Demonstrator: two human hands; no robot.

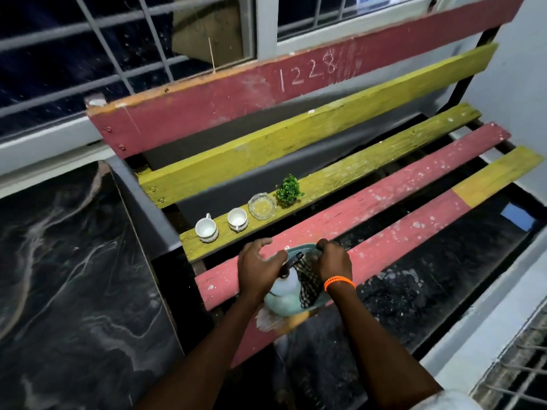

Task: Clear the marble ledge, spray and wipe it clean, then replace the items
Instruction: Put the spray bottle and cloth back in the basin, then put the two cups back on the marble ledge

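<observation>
Left hand [258, 265] open over spray bottle [283, 294]; right hand [334, 261] curled on half-hidden basin [305, 248] rim.

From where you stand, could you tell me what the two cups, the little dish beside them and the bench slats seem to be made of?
The two cups look like glazed white ceramic: glossy and opaque. The dish appears to be clear pressed glass, since the yellow slat shows through it. The bench slats look like painted wood, with visible grain and chipped, worn paint.
</observation>
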